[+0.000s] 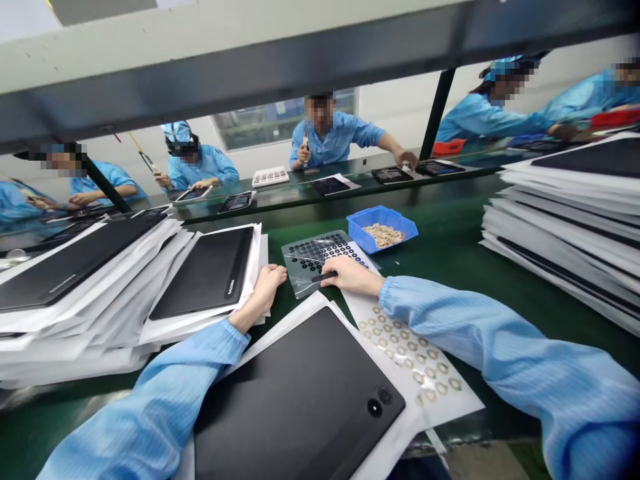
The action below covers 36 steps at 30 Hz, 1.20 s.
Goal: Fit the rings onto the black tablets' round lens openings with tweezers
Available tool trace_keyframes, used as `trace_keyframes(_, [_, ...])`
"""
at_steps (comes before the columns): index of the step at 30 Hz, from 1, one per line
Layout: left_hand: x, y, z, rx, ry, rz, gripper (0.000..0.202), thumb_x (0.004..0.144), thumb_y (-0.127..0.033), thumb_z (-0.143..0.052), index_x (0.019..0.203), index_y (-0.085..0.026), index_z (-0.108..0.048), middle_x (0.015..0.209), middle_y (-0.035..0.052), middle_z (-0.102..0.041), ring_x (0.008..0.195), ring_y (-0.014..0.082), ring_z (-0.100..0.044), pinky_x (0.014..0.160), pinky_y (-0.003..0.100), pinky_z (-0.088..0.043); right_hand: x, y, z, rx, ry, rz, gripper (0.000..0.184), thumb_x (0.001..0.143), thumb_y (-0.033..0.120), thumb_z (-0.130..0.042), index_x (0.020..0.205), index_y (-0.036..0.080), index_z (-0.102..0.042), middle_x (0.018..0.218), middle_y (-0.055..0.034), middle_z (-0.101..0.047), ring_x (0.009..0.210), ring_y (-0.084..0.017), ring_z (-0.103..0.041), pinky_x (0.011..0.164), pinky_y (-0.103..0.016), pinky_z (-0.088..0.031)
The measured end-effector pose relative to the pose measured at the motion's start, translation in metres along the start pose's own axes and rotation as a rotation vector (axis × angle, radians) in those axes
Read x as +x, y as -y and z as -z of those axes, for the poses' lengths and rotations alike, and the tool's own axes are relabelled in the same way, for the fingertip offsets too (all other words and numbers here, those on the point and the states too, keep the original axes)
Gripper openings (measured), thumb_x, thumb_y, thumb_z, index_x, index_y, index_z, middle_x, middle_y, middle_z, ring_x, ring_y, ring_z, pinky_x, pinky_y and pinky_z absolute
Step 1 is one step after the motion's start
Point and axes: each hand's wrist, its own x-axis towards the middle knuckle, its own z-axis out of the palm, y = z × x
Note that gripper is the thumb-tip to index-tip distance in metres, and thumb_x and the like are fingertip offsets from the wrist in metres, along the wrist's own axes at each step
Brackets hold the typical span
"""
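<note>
A black tablet back panel (pixel 295 387) with two round camera rings at one corner lies in front of me on white paper. My right hand (pixel 350 273) rests over a sheet of round black stickers (pixel 313 248), pinching a small dark strip-like piece at its fingertips. Under my right forearm lies a white sheet with ring-shaped adhesive pieces (pixel 407 347). My left hand (pixel 269 283) is beside the sticker sheet, at the edge of a stack of paper-wrapped tablets (pixel 205 273). Its fingers are curled together, and whatever they may hold is hidden.
A blue bin (pixel 383 220) of small pale pieces stands behind the sheets. More tablet stacks rise at left (pixel 75 267) and right (pixel 575 220). A shelf beam (pixel 300 53) crosses overhead. Several co-workers in blue sit beyond a raised ledge (pixel 280 200) bearing tablets.
</note>
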Motion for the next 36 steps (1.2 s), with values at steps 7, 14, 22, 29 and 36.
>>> trace_keyframes(7, [0.0,-0.012,-0.001,-0.372,0.069,0.187,0.027,0.093,-0.03,-0.057,0.114,-0.014,-0.057,0.109,0.0071,-0.061,0.088,0.0165,-0.062,0.073,0.033,-0.056,0.002,-0.006,0.017,0.087,-0.111,-0.003,0.009,0.076,0.019,-0.071,0.07,0.013,-0.068,0.075,-0.0039,-0.067,0.071,-0.014,-0.057,0.066,-0.024,-0.038])
trace_keyframes(14, [0.006,-0.012,-0.009,-0.389,0.244,0.362,0.03,0.094,-0.037,-0.055,0.111,-0.013,-0.058,0.101,0.0065,-0.062,0.08,0.0146,-0.062,0.068,0.03,-0.055,-0.003,-0.002,0.031,0.173,-0.121,-0.029,0.007,0.075,0.019,-0.069,0.072,0.013,-0.07,0.078,-0.004,-0.071,0.073,-0.014,-0.061,0.069,-0.023,-0.042])
trace_keyframes(22, [0.016,-0.004,-0.031,-0.324,0.318,0.272,0.032,0.092,-0.033,-0.058,0.117,-0.013,-0.056,0.115,0.0094,-0.06,0.096,0.0198,-0.062,0.081,0.038,-0.054,0.011,-0.004,0.037,0.176,-0.001,-0.091,0.018,0.075,0.028,-0.066,0.074,0.013,-0.075,0.068,-0.002,-0.071,0.065,-0.014,-0.062,0.06,-0.021,-0.043])
trace_keyframes(29, [0.015,0.001,-0.032,-0.26,0.324,0.186,0.028,0.092,-0.031,-0.058,0.113,-0.012,-0.058,0.11,0.0085,-0.061,0.092,0.0183,-0.063,0.078,0.036,-0.055,0.045,0.005,0.013,0.106,-0.132,-0.143,0.017,0.079,0.02,-0.06,0.077,0.012,-0.075,0.074,-0.0043,-0.073,0.073,-0.015,-0.065,0.066,-0.02,-0.042])
trace_keyframes(36, [0.013,0.003,-0.035,-0.242,0.307,0.17,0.026,0.092,-0.03,-0.059,0.111,-0.012,-0.059,0.106,0.0076,-0.062,0.087,0.0166,-0.063,0.074,0.033,-0.056,0.047,-0.001,0.0,0.015,-0.085,-0.188,0.018,0.08,0.025,-0.065,0.074,0.011,-0.074,0.065,-0.0041,-0.07,0.065,-0.014,-0.064,0.061,-0.022,-0.042])
